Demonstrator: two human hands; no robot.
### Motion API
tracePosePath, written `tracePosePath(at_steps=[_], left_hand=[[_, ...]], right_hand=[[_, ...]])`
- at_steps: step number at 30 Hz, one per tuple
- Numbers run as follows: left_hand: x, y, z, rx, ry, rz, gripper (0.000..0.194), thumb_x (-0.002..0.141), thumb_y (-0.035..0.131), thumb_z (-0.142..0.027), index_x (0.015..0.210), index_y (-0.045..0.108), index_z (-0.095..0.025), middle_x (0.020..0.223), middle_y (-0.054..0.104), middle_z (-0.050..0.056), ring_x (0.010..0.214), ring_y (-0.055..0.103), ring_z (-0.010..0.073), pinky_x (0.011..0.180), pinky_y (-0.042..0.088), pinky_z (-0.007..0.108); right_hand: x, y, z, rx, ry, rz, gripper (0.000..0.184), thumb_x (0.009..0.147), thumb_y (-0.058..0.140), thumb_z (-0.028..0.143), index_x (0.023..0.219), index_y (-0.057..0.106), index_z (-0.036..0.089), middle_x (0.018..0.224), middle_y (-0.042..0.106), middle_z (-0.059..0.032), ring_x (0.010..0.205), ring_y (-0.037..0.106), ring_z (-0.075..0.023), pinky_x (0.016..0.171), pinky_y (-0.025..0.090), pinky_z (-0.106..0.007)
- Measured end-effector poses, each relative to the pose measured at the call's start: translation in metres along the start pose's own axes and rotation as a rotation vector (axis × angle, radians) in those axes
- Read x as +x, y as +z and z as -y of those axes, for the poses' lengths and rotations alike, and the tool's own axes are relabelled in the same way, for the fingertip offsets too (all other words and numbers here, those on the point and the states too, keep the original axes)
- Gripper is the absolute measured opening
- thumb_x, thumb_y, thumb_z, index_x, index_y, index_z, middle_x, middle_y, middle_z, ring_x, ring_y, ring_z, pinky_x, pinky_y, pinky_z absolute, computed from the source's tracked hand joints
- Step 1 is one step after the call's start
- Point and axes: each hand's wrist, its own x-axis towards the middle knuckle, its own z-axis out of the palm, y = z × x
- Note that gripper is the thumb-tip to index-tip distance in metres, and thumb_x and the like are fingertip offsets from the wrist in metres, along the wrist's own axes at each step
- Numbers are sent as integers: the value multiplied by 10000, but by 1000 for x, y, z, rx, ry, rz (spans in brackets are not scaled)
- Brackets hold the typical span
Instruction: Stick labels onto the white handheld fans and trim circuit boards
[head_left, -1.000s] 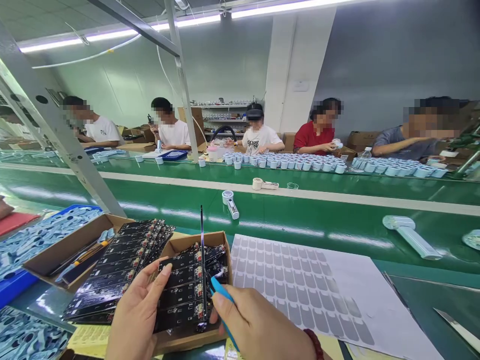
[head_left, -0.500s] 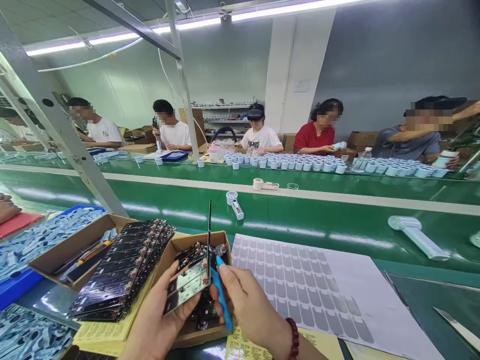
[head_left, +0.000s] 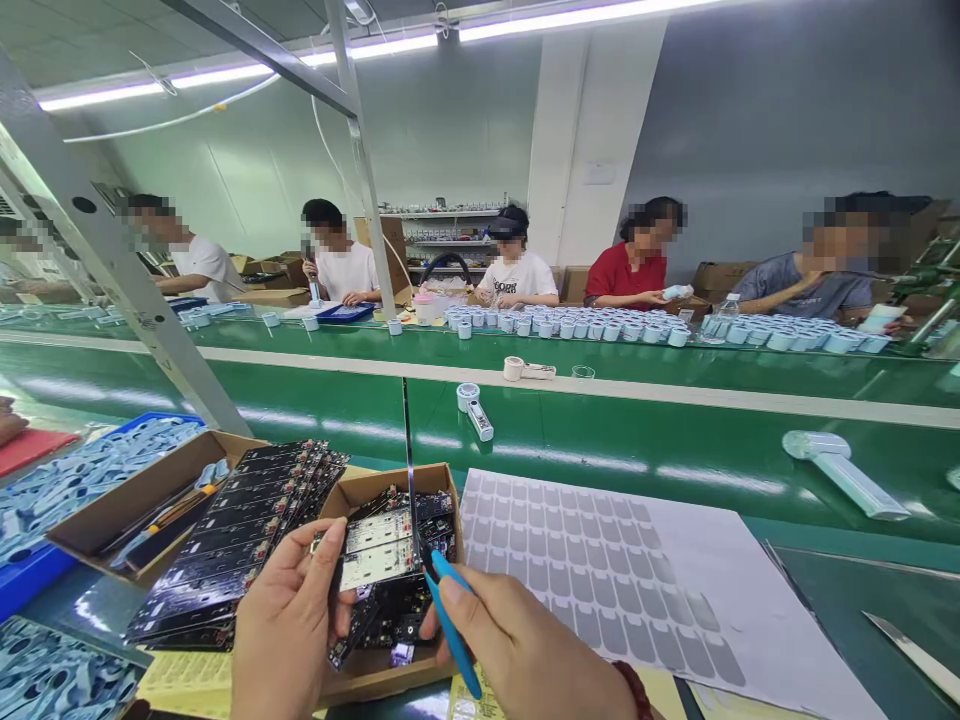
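Observation:
My left hand (head_left: 289,625) grips a panel of black circuit boards (head_left: 379,550) over a small cardboard box (head_left: 390,675) holding more boards. My right hand (head_left: 517,650) is closed on blue-handled tweezers (head_left: 450,620), whose tip touches the panel's right edge. A thin dark strip (head_left: 407,450) stands up from the panel. A long stack of black circuit boards (head_left: 240,540) lies to the left of the box.
A white sheet of grey stickers (head_left: 600,570) lies to the right. A green conveyor (head_left: 600,440) carries pale blue handheld parts. Cardboard and blue trays sit at left. Several people work across the belt. A metal blade (head_left: 911,650) lies at far right.
My left hand has lowered and flattened the panel over the box. My right hand with the tweezers stays at its right edge. Parts on the conveyor have drifted slightly right.

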Motion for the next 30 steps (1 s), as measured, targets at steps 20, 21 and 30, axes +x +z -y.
tracePosePath(at_steps=[20, 21, 30], left_hand=[[-5, 22, -18, -264, -406, 3, 150, 914, 564, -103, 840, 692, -126, 476, 526, -26, 318, 389, 46, 296, 285, 110], [-5, 23, -18, -275, -409, 7, 161, 923, 553, -100, 845, 692, -127, 488, 541, -20, 321, 398, 46, 297, 290, 108], [7, 12, -12, -181, -318, 18, 126, 917, 565, -113, 984, 668, -140, 621, 646, 28, 387, 576, 122, 329, 424, 173]], right_hand=[[22, 28, -25, 835, -17, 36, 801, 687, 660, 854, 1031, 634, 131, 726, 566, 6, 526, 541, -100, 489, 499, -249], [24, 29, -24, 863, -10, 30, 809, 664, 668, 862, 1009, 641, 130, 712, 558, 8, 510, 530, -99, 471, 490, -247], [13, 0, -17, 877, -124, -51, 710, 755, 660, 785, 1092, 656, 160, 763, 555, 4, 569, 520, -111, 537, 470, -259]])
